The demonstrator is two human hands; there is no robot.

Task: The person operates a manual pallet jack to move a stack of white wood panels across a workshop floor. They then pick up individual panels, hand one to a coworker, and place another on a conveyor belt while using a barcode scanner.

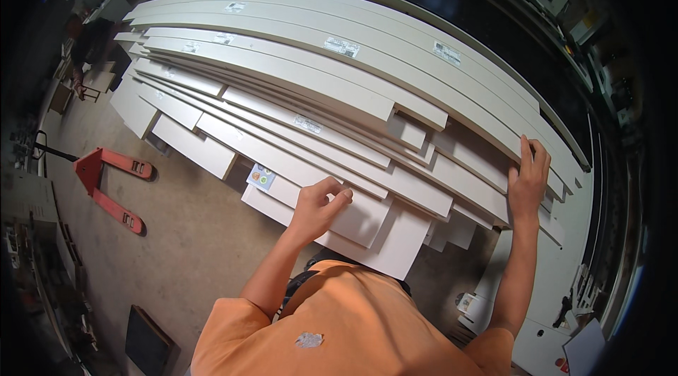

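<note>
Left grip (321, 210): loosely curled, nothing seen in it, over or on the lower boards; contact unclear.
Right grip (528, 178): fingers bent at the long boards' edges, thumb apart; whether it clasps one, I cannot tell.
White boards (395, 58): in uneven layers ahead of and between both grips.
Step in hand: seemingly handling boards at the right grip.
Next move: lifting one would call for a firm hold on its edge.
Containers: none made out near either grip.
Red pallet jack (90, 171): left of the left grip, forks bare.
</note>
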